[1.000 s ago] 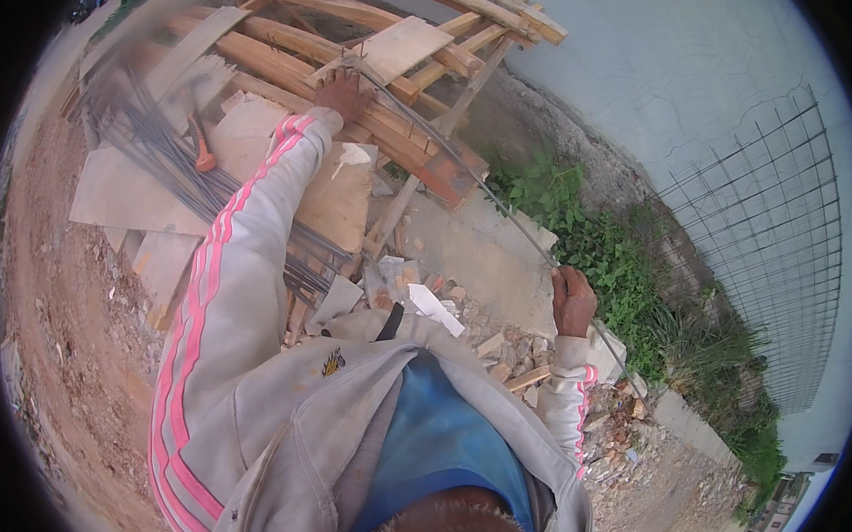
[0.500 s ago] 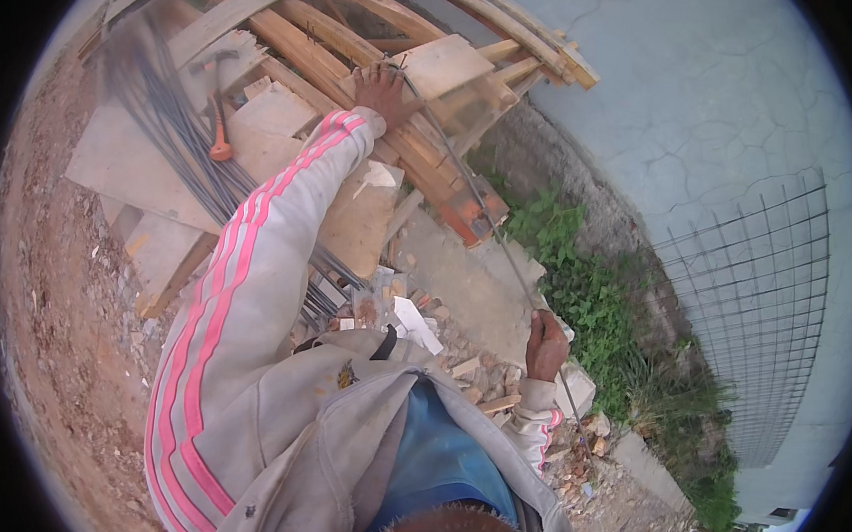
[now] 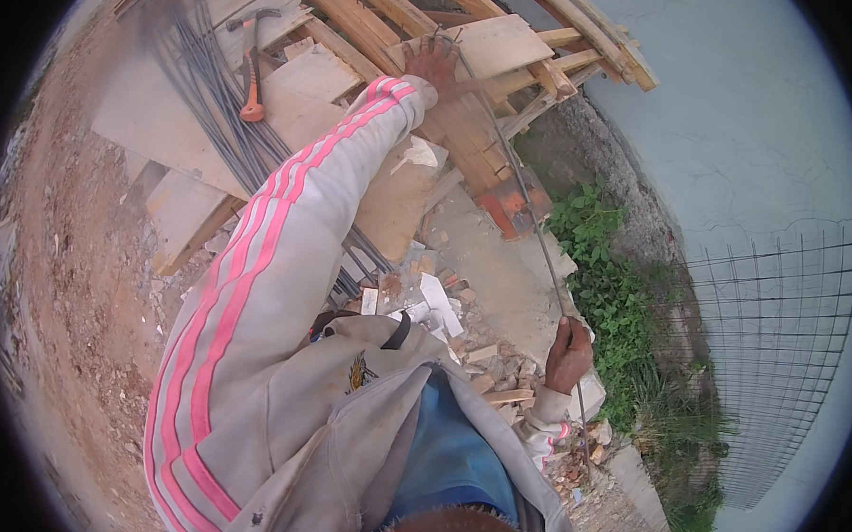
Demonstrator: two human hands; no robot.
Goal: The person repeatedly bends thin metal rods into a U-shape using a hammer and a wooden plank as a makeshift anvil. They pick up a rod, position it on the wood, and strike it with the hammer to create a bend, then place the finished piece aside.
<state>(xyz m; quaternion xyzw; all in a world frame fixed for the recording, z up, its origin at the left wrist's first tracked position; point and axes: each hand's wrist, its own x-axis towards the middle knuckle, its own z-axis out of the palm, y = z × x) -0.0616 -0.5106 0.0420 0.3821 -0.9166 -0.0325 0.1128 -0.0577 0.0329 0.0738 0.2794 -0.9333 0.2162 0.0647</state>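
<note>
A long thin steel rod [image 3: 527,199] runs from the timber pile down past my right side. My right hand [image 3: 568,356] is closed around its lower part, and the rod's tail sticks out below the fist over rubble. My left hand [image 3: 430,65] lies flat on the timber with fingers spread, beside the rod's far end. Thin upright metal pins, perhaps nails, stand by its fingertips. Under and beyond that hand is a pale board [image 3: 492,52] on stacked wooden beams [image 3: 465,139]. An orange-painted block end [image 3: 512,211] shows at the near end of the beams.
A claw hammer [image 3: 253,78] with an orange grip lies on boards at the left, beside a bundle of dark rods [image 3: 214,105]. Broken rubble [image 3: 498,359] covers the ground before me. Green plants [image 3: 593,250] and a wire mesh panel [image 3: 774,348] line the pale wall [image 3: 764,138].
My view has shifted, so the timber, hammer and mesh sit farther right in the picture. Both hands keep the same pose, the right still around the rod.
</note>
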